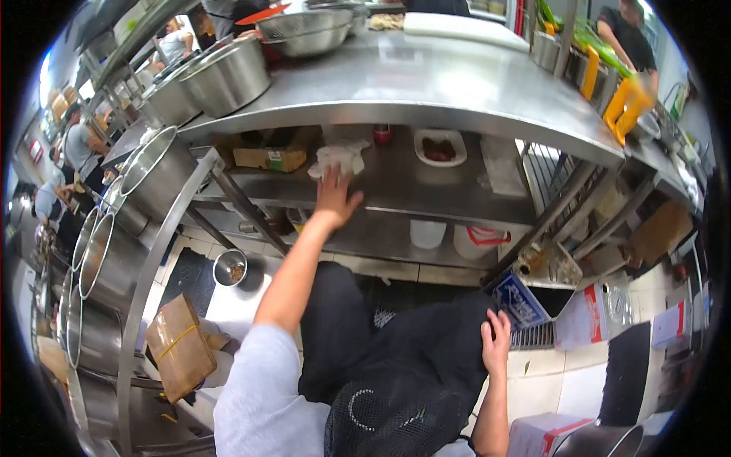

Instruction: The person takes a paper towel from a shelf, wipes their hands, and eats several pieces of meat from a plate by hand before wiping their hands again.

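My left hand (336, 196) reaches toward the shelf under the steel counter. Its fingers are spread, and the fingertips overlap the lower edge of a crumpled white cloth (343, 158) in this view. Left of the cloth sits a cardboard box (270, 158). A dark red can (383, 135) and a white dish (441, 161) with dark reddish pieces in it stand to the right on the same shelf. My right hand (496, 340) hangs by my right knee, fingers loosely bent and apart, with nothing in it.
Metal pots (114, 259) line the left rack. Overhead, the steel counter (396, 84) carries a large pot (228, 76) and a colander (308, 34). A blue tin (521, 298) and cartons (579, 320) crowd the floor at right. A person (630, 38) stands at upper right.
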Available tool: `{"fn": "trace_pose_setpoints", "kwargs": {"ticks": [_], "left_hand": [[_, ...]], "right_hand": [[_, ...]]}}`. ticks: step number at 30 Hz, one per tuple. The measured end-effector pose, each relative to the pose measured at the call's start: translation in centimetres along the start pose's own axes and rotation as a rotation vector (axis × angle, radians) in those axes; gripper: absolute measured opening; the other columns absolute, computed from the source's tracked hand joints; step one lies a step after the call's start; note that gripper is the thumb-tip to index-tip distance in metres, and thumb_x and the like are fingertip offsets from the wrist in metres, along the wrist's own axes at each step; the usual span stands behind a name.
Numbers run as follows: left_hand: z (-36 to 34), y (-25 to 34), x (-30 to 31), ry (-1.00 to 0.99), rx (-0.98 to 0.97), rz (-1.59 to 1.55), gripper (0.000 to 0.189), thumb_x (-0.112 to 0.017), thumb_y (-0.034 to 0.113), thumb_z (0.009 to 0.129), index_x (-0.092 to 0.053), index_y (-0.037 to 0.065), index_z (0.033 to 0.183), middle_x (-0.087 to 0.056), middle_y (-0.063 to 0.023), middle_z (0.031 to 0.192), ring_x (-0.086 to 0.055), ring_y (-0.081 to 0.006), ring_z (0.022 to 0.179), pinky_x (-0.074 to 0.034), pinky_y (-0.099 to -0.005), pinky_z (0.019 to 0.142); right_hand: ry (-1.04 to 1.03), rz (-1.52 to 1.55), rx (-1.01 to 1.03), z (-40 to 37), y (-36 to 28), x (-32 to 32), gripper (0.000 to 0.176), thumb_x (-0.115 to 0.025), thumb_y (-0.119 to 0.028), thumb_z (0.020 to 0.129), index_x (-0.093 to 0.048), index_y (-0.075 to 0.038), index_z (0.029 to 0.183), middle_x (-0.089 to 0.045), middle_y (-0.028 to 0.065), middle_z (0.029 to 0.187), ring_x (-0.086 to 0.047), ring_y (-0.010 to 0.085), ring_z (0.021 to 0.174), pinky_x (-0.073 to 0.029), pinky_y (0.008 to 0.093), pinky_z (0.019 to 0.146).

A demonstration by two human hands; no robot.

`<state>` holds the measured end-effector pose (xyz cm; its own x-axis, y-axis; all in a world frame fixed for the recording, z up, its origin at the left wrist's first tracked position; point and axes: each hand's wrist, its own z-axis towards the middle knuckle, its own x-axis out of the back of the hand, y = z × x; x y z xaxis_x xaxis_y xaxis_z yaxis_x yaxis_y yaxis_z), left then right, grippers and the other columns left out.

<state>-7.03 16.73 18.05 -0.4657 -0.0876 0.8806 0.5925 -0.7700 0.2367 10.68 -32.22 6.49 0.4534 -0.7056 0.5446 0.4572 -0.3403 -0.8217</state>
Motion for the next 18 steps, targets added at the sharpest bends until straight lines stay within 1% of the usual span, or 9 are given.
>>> {"fn": "trace_pose_setpoints", "kwargs": {"ticks": [2,3,4,6,8,11,14,15,18], "left_hand": [[-5.8,2.2,4.2,-0.033,-0.046,-0.316,0.054,-0.066,0.038,0.093,-0.057,0.002,0.133,-0.048,-0.0263,0.145,-0.045,-0.0429,0.136,-0.039,-0.0469,0.111],[-9.5,3.1,5.3,-0.075,0.07,-0.375,0.049,-0.066,0.036,0.093,-0.06,-0.001,0.125,-0.056,-0.0259,0.135,-0.053,-0.0418,0.126,-0.045,-0.0446,0.105],[-13.1,2.8,4.9,-0.123,0.121,-0.497,0.045,-0.067,0.035,0.091,-0.063,0.003,0.123,-0.059,-0.0202,0.134,-0.054,-0.0385,0.126,-0.042,-0.0469,0.107],[-18.7,4.2,6.6,-0.112,0.057,-0.108,0.044,-0.067,0.035,0.09,-0.064,0.01,0.125,-0.057,-0.0125,0.139,-0.05,-0.0341,0.133,-0.036,-0.0511,0.112],[-21.2,4.5,6.7,-0.016,0.119,-0.09,0.043,-0.067,0.036,0.09,-0.064,0.016,0.128,-0.054,-0.0068,0.145,-0.042,-0.0304,0.14,-0.03,-0.0555,0.116],[-22.0,4.0,7.3,-0.026,0.166,-0.13,0.044,-0.067,0.032,0.089,-0.063,0.018,0.13,-0.05,-0.0065,0.148,-0.036,-0.0319,0.144,-0.029,-0.0568,0.116],[-21.5,3.6,6.9,-0.021,0.17,-0.13,0.042,-0.066,0.029,0.088,-0.064,0.017,0.128,-0.052,-0.0069,0.145,-0.04,-0.0338,0.141,-0.033,-0.0557,0.114],[-21.4,3.3,6.8,-0.019,0.167,-0.125,0.04,-0.066,0.027,0.087,-0.065,0.017,0.126,-0.055,-0.0073,0.142,-0.042,-0.0349,0.139,-0.035,-0.0549,0.113],[-20.5,2.8,6.3,-0.003,0.148,-0.178,0.034,-0.065,0.026,0.087,-0.068,0.014,0.119,-0.06,-0.0086,0.134,-0.05,-0.0385,0.132,-0.042,-0.0527,0.108]], "right_hand": [[-0.045,0.004,-0.009,1.4,0.2,-0.3,0.04,-0.061,-0.027,0.099,-0.063,-0.006,0.133,-0.048,0.023,0.143,-0.048,0.0375,0.133,-0.037,0.0418,0.112],[-0.049,-0.006,-0.02,2.4,0.1,-0.5,0.04,-0.062,-0.027,0.098,-0.063,-0.006,0.132,-0.054,0.0221,0.137,-0.051,0.0361,0.13,-0.038,0.0406,0.11],[-0.082,-0.01,-0.047,3.7,0.0,-0.6,0.044,-0.063,-0.031,0.097,-0.062,-0.005,0.133,-0.057,0.0223,0.134,-0.053,0.0365,0.128,-0.04,0.0413,0.109],[-0.135,-0.154,-0.165,6.0,-1.8,-1.0,0.049,-0.064,-0.036,0.095,-0.062,-0.004,0.133,-0.058,0.0242,0.134,-0.053,0.0378,0.128,-0.042,0.0428,0.107],[-0.164,-0.207,-0.155,8.1,-2.2,-2.5,0.052,-0.064,-0.043,0.093,-0.065,-0.006,0.13,-0.056,0.0264,0.135,-0.054,0.04,0.126,-0.043,0.0443,0.107],[-0.167,-0.324,-0.102,9.9,-2.9,-4.9,0.047,-0.061,-0.045,0.092,-0.071,-0.009,0.122,-0.055,0.0275,0.136,-0.056,0.0427,0.123,-0.043,0.046,0.107],[-0.28,-0.193,-0.179,9.9,-6.7,-4.1,0.044,-0.063,-0.04,0.092,-0.071,-0.006,0.119,-0.065,0.0222,0.125,-0.06,0.0358,0.122,-0.045,0.0404,0.104],[-0.202,-0.205,-0.074,9.2,-7.4,-3.8,0.04,-0.064,-0.035,0.092,-0.072,-0.004,0.116,-0.07,0.0197,0.116,-0.064,0.0344,0.115,-0.048,0.0402,0.1],[-0.107,-0.205,0.042,7.8,-10.3,-1.7,0.037,-0.065,-0.031,0.091,-0.072,-0.002,0.113,-0.07,0.0199,0.114,-0.065,0.035,0.111,-0.048,0.0414,0.098]]}}
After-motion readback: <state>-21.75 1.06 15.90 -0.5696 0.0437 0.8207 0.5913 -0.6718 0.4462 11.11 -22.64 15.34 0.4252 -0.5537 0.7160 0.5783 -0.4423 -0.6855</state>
